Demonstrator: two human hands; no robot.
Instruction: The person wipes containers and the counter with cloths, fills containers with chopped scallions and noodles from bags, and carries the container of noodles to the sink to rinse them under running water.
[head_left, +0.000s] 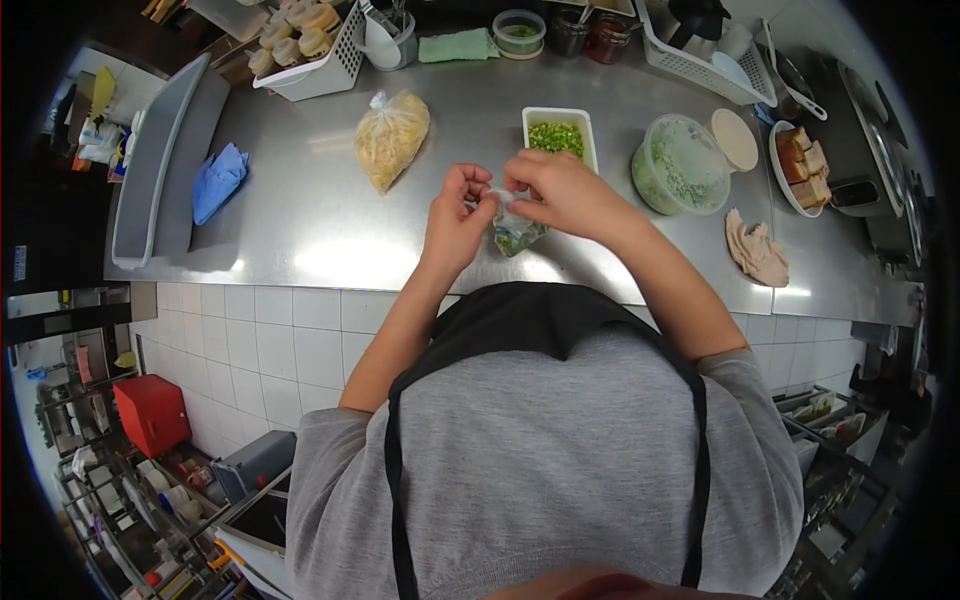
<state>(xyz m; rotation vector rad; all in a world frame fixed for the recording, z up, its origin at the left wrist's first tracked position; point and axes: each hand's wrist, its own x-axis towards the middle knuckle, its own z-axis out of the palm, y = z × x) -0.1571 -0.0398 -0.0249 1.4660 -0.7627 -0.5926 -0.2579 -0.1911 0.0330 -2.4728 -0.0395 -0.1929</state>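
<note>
Both hands (455, 220) (565, 190) pinch clear bag (519, 222) of greens (514, 241); white tub (557, 113) holds chopped greens (556, 138).

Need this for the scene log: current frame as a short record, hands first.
left hand: fingers pinched at the top of the small clear bag
right hand: fingers at the same bag's top
bag contents: something green, details unclear
ahead of right hand: white tray of chopped greens
ahead, left: bag of yellowish food, its top gathered
right: round tub with greens, pale disc beside it
cloths: blue far left, beige right
surface: metal counter
</note>
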